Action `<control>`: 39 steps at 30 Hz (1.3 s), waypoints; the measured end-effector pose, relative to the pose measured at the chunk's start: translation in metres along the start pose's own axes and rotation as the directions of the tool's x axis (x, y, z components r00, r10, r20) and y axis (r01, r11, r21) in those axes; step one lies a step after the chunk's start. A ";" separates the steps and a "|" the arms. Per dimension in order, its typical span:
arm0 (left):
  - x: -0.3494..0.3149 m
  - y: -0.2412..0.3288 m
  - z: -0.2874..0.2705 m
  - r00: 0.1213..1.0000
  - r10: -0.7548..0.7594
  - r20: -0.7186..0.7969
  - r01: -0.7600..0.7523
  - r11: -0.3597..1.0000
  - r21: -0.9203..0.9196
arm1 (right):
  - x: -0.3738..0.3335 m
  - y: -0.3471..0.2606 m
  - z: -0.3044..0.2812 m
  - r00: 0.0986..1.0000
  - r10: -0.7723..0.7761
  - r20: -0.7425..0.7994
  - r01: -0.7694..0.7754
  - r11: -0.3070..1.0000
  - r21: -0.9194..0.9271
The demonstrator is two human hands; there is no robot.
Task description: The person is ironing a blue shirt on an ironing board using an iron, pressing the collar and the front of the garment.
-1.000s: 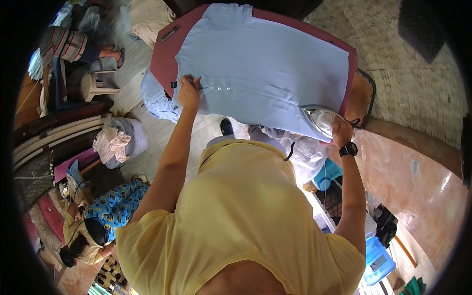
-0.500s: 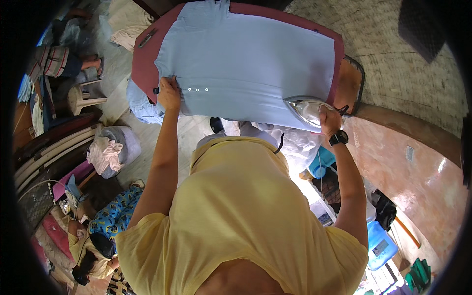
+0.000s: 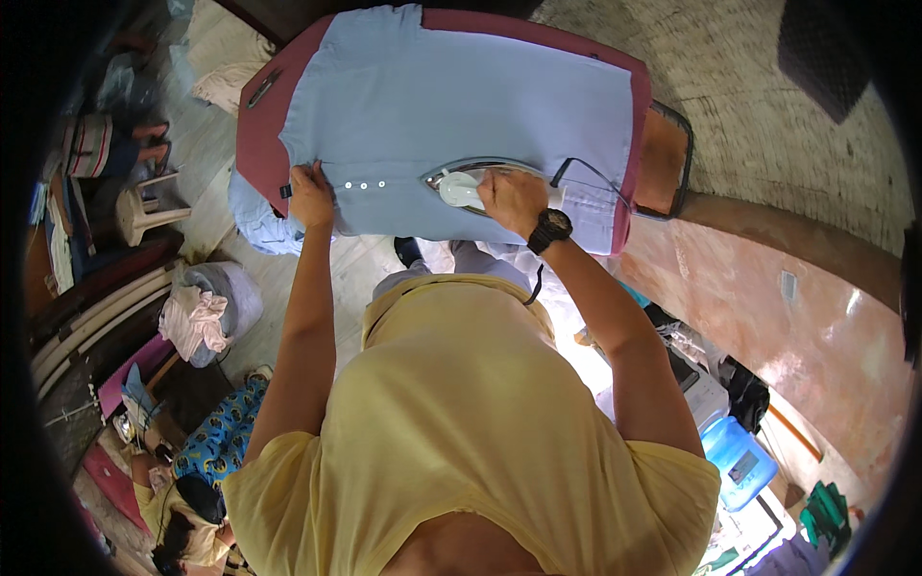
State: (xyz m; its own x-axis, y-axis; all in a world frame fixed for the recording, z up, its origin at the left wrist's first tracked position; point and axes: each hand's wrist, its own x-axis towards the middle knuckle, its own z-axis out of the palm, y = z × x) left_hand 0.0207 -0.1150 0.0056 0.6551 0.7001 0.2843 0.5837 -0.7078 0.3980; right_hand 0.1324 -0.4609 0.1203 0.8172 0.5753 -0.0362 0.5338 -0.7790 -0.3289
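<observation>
A light blue shirt (image 3: 461, 86) lies spread over a maroon ironing board (image 3: 267, 120), with a row of white buttons along its near side. My right hand (image 3: 516, 199) is closed around the handle of a clothes iron (image 3: 459, 188), which rests flat on the shirt right of the buttons, its tip pointing left. The iron's dark cord (image 3: 588, 165) curves off to the right. Left of the buttons, my left hand (image 3: 311, 197) pinches the shirt's edge near the collar end; its fingertips are partly hidden.
A pen-like tool (image 3: 262, 88) lies on the board's left end. Light blue cloth (image 3: 259, 216) hangs below that corner. A white plastic stool (image 3: 144, 213) and a bundle of clothes (image 3: 202, 312) stand to the left. Two other people are at the left. A blue container (image 3: 738, 466) sits lower right.
My right hand has slid the iron leftward along the shirt, from the right end toward the buttons. My left hand keeps its place on the shirt's edge. The whole view has shifted slightly.
</observation>
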 end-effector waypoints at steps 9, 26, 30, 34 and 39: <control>-0.001 0.001 0.003 1.000 -0.025 -0.005 0.025 1.000 0.012 | -0.009 0.010 -0.009 1.000 0.013 -0.004 -0.013 0.999 -0.031; -0.006 0.020 -0.026 0.985 0.128 -0.119 -0.132 0.991 -0.028 | -0.123 0.274 -0.080 0.887 0.428 -0.172 -0.461 0.845 -0.272; -0.046 0.003 -0.054 0.982 -0.034 -0.187 -0.003 0.982 -0.190 | -0.101 0.293 -0.137 0.579 0.814 -0.043 -0.770 0.564 0.298; -0.094 -0.042 -0.043 0.925 -0.293 -0.242 0.223 0.934 -0.279 | -0.050 0.317 -0.134 0.454 0.890 -0.029 -0.827 0.433 0.359; -0.121 -0.095 -0.024 0.891 -0.433 -0.133 0.387 0.881 -0.273 | -0.026 0.376 -0.094 0.382 0.912 -0.149 -0.857 0.410 0.313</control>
State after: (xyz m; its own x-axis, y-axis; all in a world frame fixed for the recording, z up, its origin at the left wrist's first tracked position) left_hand -0.1257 -0.1297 -0.0455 0.2672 0.9433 0.1971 0.6370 -0.3264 0.6984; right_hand 0.3322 -0.7925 0.0864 0.8313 -0.5282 -0.1727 -0.5494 -0.7342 -0.3990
